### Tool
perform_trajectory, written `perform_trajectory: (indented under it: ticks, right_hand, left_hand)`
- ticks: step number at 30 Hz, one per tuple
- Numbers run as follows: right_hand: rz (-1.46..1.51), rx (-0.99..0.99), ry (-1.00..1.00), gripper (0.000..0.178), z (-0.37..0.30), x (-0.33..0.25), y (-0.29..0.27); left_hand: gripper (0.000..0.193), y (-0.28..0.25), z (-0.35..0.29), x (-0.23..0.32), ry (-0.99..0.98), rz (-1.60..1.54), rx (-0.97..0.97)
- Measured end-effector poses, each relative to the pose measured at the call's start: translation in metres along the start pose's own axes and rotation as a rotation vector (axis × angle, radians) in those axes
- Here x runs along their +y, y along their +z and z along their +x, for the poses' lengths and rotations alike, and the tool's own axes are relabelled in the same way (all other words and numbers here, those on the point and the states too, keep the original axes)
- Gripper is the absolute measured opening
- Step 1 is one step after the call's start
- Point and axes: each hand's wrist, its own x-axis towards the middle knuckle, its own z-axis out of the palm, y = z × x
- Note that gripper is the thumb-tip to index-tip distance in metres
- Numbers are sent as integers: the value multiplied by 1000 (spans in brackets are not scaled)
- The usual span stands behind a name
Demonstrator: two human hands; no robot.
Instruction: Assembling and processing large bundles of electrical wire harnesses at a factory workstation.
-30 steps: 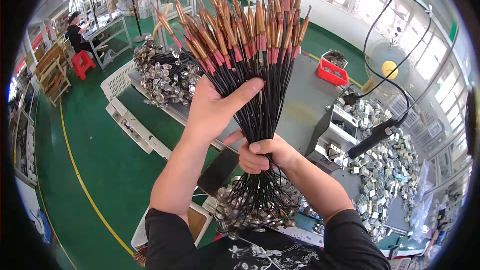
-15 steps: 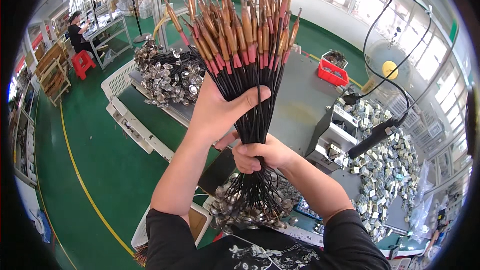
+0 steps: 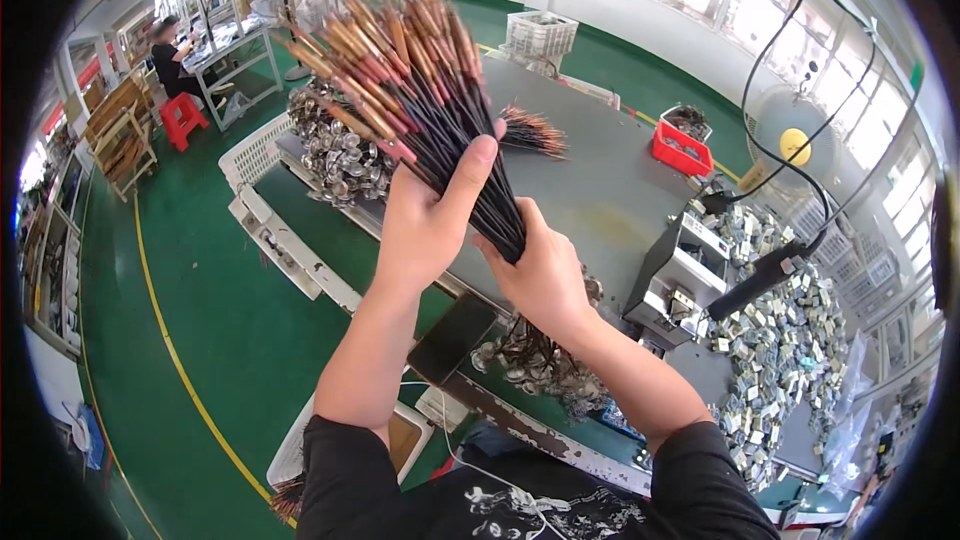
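Both my hands hold a thick bundle of black wires whose upper ends are copper-coloured tubes with pink sleeves. My left hand is wrapped round it higher up, thumb across the wires. Lower down, my right hand grips the same bundle. The tips lean to the upper left and are blurred. Silver disc ends hang or lie below my right hand, partly hidden by it. Behind the bundle, more copper-tipped wires lie on the grey table, beside a heap of silver discs.
At the right stand a grey metal box device and a large pile of small metal parts. A red bin and a white crate are farther back. A dark flat object lies at the near edge. Another person sits far left.
The bundle has tilted from nearly upright toward the upper left. My right hand has risen slightly and turned, and the disc ends beneath have shifted right. Copper-tipped wires on the table are now visible.
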Motion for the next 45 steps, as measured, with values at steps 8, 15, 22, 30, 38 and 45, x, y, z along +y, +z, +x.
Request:
perform_trajectory:
  ticks: [8, 15, 22, 30, 38, 45]
  right_hand:
    - [16, -72, 116, 47, -6, -11, -5]
    - [-37, -78, 100, 49, -5, -12, -8]
    - [-89, -87, 58, 52, -8, -13, -6]
    - [-94, -76, 34, 55, -9, -13, -6]
    - [-128, -49, -33, 58, -13, -13, -2]
    - [-190, -83, -41, 59, -20, -19, -5]
  left_hand:
    - [53, -14, 5, -11, -58, -275, -220]
    - [61, -14, 7, -15, -18, -377, -291]
    - [67, -20, 8, -18, -9, -414, -312]
    - [79, -26, 10, -17, -70, -479, -414]
    - [82, -30, 8, -19, -76, -496, -421]
    - [72, -4, 1, -11, -49, -625, -268]
